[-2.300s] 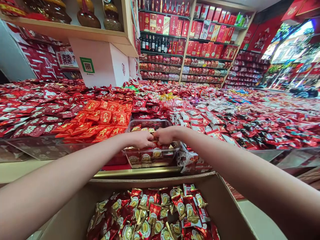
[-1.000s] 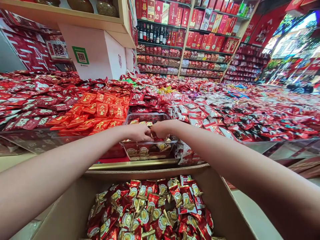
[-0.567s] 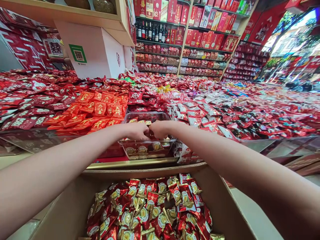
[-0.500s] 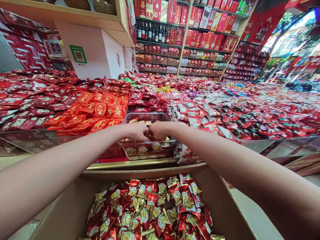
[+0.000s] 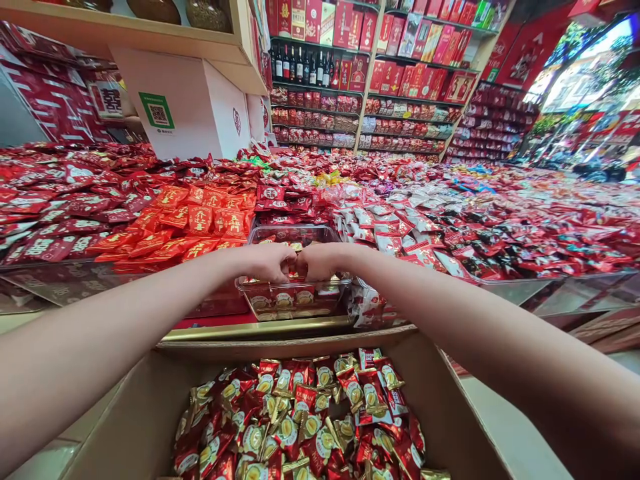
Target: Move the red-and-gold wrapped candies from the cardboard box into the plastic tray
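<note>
Both hands reach into a clear plastic bin (image 5: 295, 310) that holds red and gold wrapped candies (image 5: 284, 298). My left hand (image 5: 270, 262) is closed, thumb and fingers pinched over the bin's contents. Facing it, my right hand (image 5: 321, 260) is curled with its fingertips pointing down and inward, close to the left fingertips. A bit of dark red candy wrapper shows between the two hands; most of it is hidden by the fingers. Below stands an open cardboard box (image 5: 135, 400) with many loose durian candies (image 5: 305, 398) of the same look.
Orange-red packets (image 5: 200, 219) are heaped left of the bin, white and red packets (image 5: 390, 227) to its right. A gold-edged counter rim (image 5: 215, 331) runs between bin and box. Behind are a white pillar with a QR sign (image 5: 157, 110) and shelves of bottles (image 5: 303, 65) and boxes.
My hands shift slightly within the bin, the fingers moving closer over the candies. Candies seen through the bin's front wall have shifted a little. The box's candies lie as before.
</note>
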The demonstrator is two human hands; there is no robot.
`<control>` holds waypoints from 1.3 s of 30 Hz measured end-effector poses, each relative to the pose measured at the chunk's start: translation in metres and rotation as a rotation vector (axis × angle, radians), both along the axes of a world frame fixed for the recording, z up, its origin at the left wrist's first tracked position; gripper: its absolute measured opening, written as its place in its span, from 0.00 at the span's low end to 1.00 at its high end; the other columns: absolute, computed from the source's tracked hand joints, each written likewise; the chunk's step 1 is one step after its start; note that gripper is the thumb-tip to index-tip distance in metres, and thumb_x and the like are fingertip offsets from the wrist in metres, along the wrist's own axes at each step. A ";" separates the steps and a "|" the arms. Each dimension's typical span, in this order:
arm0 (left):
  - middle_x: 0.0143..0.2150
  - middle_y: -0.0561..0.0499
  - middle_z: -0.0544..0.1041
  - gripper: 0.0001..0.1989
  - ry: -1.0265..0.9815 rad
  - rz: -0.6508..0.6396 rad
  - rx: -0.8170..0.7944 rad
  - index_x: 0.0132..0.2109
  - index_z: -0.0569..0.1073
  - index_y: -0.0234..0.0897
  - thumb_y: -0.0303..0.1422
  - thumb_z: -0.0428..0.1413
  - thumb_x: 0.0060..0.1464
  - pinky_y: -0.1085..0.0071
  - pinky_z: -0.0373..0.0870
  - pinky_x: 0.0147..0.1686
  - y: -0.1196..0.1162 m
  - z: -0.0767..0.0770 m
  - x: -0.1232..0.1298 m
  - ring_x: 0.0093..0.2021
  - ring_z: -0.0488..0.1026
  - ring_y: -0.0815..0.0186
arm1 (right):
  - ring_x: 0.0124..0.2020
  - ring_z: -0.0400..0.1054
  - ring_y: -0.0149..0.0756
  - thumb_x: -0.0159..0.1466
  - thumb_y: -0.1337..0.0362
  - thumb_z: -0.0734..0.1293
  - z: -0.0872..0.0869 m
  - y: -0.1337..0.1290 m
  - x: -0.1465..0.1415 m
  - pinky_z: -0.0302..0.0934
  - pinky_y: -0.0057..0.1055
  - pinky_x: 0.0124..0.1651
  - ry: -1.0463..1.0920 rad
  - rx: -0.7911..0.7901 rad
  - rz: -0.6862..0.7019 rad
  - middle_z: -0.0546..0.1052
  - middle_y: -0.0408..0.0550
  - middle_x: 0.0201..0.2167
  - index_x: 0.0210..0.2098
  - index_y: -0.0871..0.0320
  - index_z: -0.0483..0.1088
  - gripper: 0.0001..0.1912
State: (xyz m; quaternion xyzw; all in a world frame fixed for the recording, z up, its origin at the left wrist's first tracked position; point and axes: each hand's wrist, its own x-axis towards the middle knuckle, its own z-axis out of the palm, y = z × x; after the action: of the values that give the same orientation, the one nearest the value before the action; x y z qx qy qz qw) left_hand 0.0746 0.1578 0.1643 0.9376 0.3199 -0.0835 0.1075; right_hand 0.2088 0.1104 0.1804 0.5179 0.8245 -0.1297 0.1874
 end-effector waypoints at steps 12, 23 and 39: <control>0.25 0.57 0.75 0.13 -0.097 0.080 -0.062 0.38 0.71 0.38 0.30 0.53 0.41 0.77 0.61 0.25 -0.007 -0.001 -0.002 0.28 0.70 0.67 | 0.33 0.66 0.35 0.55 0.71 0.58 0.003 -0.008 0.003 0.56 0.27 0.35 0.017 0.063 0.104 0.75 0.52 0.36 0.42 0.64 0.70 0.16; 0.27 0.56 0.74 0.14 -0.168 0.084 -0.108 0.41 0.68 0.36 0.30 0.51 0.43 0.77 0.63 0.25 -0.009 -0.005 -0.006 0.28 0.71 0.68 | 0.38 0.66 0.36 0.57 0.73 0.56 0.006 -0.020 0.001 0.55 0.26 0.36 0.037 0.137 0.084 0.74 0.50 0.39 0.45 0.60 0.68 0.18; 0.28 0.55 0.74 0.12 -0.189 0.043 0.006 0.39 0.71 0.37 0.32 0.53 0.44 0.77 0.64 0.28 -0.008 0.001 -0.005 0.28 0.70 0.67 | 0.37 0.67 0.36 0.57 0.71 0.56 -0.011 -0.016 0.008 0.55 0.26 0.35 0.140 0.277 0.051 0.75 0.50 0.38 0.40 0.59 0.69 0.15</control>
State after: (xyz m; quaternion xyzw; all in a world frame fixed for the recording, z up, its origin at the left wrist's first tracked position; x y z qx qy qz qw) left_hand 0.0695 0.1499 0.1651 0.9345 0.3287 0.0088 0.1360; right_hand 0.2171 0.0944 0.1697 0.5075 0.8584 -0.0458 0.0594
